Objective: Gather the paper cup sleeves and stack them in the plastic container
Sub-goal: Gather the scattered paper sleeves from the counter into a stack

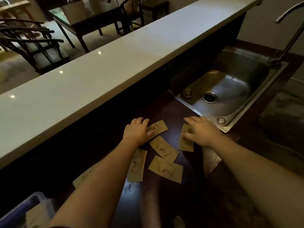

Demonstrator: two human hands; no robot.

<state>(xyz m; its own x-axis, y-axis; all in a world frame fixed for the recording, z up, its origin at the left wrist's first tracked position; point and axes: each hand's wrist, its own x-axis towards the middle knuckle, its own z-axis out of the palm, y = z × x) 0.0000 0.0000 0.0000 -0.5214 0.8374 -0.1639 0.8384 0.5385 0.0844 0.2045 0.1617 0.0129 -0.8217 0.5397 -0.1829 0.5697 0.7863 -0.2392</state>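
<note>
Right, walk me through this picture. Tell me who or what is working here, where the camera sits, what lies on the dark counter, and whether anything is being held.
There is no machine here: a person works with two bare hands. The single picture comes from a wide-angle camera worn on the person's head, looking forward and down, so both forearms reach in from the bottom.

On the dark counter lie several flat brown paper cup sleeves. The left hand rests flat on one sleeve, and the right hand presses on another. Three more sleeves lie loose between the arms, for example one in the middle. Neither hand has lifted anything; no sleeve is in a closed grip.

A steel sink sits to the right, a pale raised bar top runs behind, and the plastic container shows at the bottom left corner.
</note>
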